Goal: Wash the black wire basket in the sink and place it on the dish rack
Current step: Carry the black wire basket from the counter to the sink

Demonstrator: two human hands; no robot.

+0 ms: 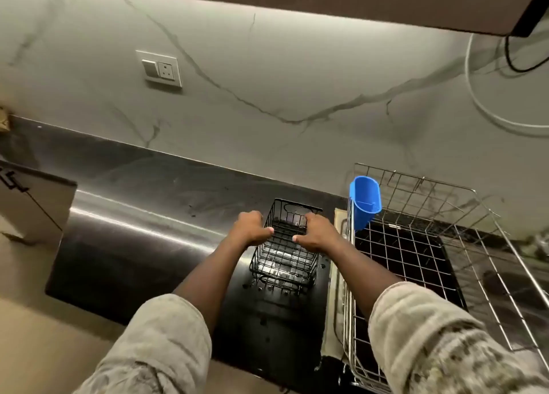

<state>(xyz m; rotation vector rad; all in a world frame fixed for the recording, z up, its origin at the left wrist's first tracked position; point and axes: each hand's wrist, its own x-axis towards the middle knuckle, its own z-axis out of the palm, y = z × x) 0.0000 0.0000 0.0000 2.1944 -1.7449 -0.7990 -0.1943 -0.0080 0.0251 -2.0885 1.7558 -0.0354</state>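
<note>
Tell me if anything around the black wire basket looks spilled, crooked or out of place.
The blue plastic holder hanging on the dish rack sits tilted rather than straight. Spots that look like droplets dot the black counter just below the black wire basket. Nothing looks damaged.

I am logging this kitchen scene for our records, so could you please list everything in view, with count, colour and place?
counter: one, dark and shiny, across the middle
wall: one, pale marbled, behind the counter
dish rack: one, silver wire, on the right
black wire basket: one, black, on the counter just left of the dish rack
cutlery cup: one, blue, hung on the rack's left rim
switch plate: one, white, on the wall
box: one, pale cardboard, left edge
cables: two, white and black, top right
left hand: one, grips the basket's left rim
right hand: one, grips the basket's right rim
</note>
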